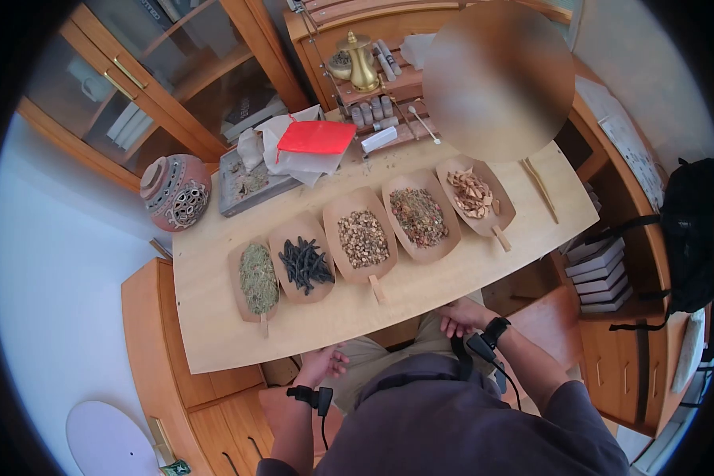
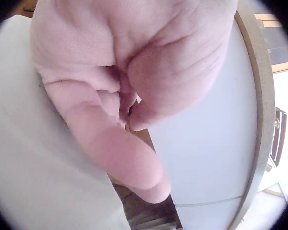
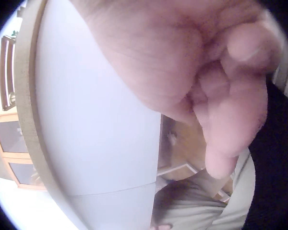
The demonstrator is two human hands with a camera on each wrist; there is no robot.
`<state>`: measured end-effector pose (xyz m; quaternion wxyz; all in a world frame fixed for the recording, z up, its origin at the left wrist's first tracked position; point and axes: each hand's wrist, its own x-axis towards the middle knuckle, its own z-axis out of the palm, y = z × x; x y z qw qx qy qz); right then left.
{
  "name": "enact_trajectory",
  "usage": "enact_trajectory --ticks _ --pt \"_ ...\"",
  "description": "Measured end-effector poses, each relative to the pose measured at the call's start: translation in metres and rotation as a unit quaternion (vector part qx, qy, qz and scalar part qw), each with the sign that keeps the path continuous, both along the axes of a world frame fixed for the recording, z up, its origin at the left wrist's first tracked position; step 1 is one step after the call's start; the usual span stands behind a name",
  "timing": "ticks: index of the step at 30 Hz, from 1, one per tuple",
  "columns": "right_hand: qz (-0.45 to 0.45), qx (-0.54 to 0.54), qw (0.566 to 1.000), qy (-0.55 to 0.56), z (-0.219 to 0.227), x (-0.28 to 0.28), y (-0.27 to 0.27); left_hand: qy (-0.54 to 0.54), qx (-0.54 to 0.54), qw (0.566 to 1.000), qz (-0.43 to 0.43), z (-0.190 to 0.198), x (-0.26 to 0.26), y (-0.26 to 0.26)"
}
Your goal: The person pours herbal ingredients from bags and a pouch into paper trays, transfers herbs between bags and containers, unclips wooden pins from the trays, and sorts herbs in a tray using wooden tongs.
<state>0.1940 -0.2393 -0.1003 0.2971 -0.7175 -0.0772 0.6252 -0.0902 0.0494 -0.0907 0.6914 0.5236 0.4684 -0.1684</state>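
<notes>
My left hand (image 1: 322, 365) hangs loosely curled by the near edge of the table (image 1: 206, 337), over my lap, and holds nothing. The right hand (image 1: 462, 316) is relaxed at the same edge, further right, its fingers bent and bare. In the wrist views the left fingers (image 2: 120, 148) and right fingers (image 3: 235, 124) droop beside the table's pale underside. Several scoop-shaped trays stand in a row beyond the hands: green dried herb (image 1: 259, 278), black pods (image 1: 305, 263), pale chopped pieces (image 1: 362, 238), a mixed reddish-green herb (image 1: 419, 216) and tan slices (image 1: 470, 194).
Wooden tongs (image 1: 539, 190) lie at the table's right. Behind the trays are a red pouch (image 1: 317, 136) on white paper, a grey tray (image 1: 254, 194), a patterned clay jar (image 1: 176, 194) and a rack with a brass pot (image 1: 360, 63). A black bag (image 1: 694, 230) hangs at right.
</notes>
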Motion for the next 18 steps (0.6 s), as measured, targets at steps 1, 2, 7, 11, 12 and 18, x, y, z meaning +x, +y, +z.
enact_trajectory --ticks 1,2,7,11,12,18 --pt "-0.006 0.005 1.000 -0.010 0.000 -0.001 0.000 -0.012 0.008 1.000 0.008 -0.003 -0.001 -0.002" --pt "-0.012 0.010 1.000 -0.020 0.000 -0.003 -0.002 -0.014 0.008 1.000 0.008 -0.007 -0.004 -0.003" --pt "-0.064 0.068 0.992 -0.079 0.005 -0.019 -0.011 -0.054 0.079 0.995 0.023 -0.017 -0.010 -0.013" --pt "-0.071 0.097 0.984 -0.130 -0.002 -0.029 -0.021 -0.084 0.107 0.990 0.044 -0.020 -0.015 -0.020" --pt "-0.081 0.107 0.981 -0.142 -0.001 -0.030 -0.023 -0.098 0.116 0.987 0.044 -0.022 -0.016 -0.021" --pt "-0.113 0.149 0.970 -0.159 -0.003 -0.034 -0.030 -0.107 0.119 0.985 0.066 -0.020 -0.016 -0.028"
